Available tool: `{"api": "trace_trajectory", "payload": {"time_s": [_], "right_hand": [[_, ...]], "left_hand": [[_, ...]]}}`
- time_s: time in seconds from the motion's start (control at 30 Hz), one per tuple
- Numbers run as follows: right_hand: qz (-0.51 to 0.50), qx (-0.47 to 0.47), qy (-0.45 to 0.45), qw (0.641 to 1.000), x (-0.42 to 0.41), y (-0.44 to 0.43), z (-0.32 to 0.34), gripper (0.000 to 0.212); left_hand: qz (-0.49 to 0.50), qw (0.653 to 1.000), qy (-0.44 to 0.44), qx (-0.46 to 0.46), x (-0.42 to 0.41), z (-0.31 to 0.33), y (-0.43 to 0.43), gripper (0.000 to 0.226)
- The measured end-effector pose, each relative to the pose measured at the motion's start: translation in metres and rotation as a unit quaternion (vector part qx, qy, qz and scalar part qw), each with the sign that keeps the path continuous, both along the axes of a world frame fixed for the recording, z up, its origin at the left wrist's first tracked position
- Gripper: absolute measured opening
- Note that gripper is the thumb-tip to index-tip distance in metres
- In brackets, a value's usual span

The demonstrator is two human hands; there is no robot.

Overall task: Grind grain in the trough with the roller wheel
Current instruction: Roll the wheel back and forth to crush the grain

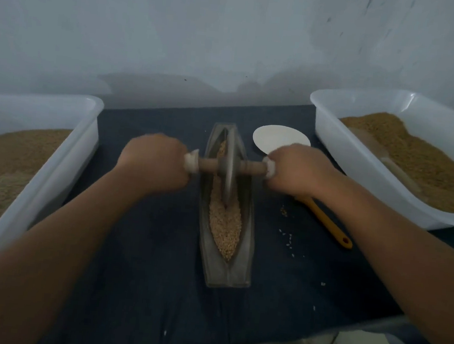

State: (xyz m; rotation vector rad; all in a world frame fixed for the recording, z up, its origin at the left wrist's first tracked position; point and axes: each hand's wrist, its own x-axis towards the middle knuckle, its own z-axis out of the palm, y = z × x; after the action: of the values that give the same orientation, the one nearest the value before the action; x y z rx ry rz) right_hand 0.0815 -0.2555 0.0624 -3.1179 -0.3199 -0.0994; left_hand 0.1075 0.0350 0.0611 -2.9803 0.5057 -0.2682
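Dark blue cloth (pixel 141 246) covers table, pale scuffed wall (pixel 178 28) behind. Metal trough (pixel 243 245) centred, grain (pixel 225 224) inside, roller wheel (pixel 229 166) standing in it. Left hand (pixel 154 162) and right hand (pixel 298 169) apart, each gripping an axle end. White bins (pixel 360 157) flank both sides.

Your trough (pixel 227 276) is a long, narrow, boat-shaped grey vessel that lies lengthwise away from you on the dark tabletop (pixel 143 247). Tan grain (pixel 224 227) fills its V-shaped channel, most of it in the near half. Your roller wheel (pixel 228 172), a thin grey disc on a wooden cross-axle with white-wrapped ends, stands upright in the channel, its rim in the grain.
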Motion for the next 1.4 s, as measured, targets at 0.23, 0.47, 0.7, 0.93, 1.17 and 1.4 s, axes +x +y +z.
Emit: {"api": "trace_trajectory", "payload": {"time_s": [0.23, 0.47, 0.7, 0.93, 1.17, 1.4], "right_hand": [[-0.004, -0.009, -0.145, 0.989, 0.017, 0.007, 0.001, 0.028], [0.026, 0.0, 0.053, 0.998, -0.032, -0.009, -0.004, 0.029], [-0.021, -0.025, -0.203, 0.979, 0.014, 0.013, -0.006, 0.035], [0.05, -0.014, -0.115, 0.992, -0.053, -0.005, -0.008, 0.033], [-0.037, -0.009, -0.131, 0.991, -0.019, 0.004, -0.023, 0.035], [-0.048, -0.002, -0.166, 0.985, -0.016, 0.005, -0.022, 0.039]], "left_hand": [[0.033, 0.997, 0.044, -0.062, 0.0, 0.0, -0.005, 0.024], [-0.024, 0.999, 0.023, -0.015, -0.047, -0.019, 0.023, 0.027], [0.043, 0.998, -0.012, -0.049, 0.02, -0.007, -0.006, 0.037], [-0.028, 0.999, 0.006, -0.022, -0.062, -0.017, 0.024, 0.024], [0.001, 0.999, -0.047, 0.011, -0.014, -0.005, 0.002, 0.026], [0.009, 0.999, -0.037, 0.001, -0.01, 0.002, -0.002, 0.027]]}}
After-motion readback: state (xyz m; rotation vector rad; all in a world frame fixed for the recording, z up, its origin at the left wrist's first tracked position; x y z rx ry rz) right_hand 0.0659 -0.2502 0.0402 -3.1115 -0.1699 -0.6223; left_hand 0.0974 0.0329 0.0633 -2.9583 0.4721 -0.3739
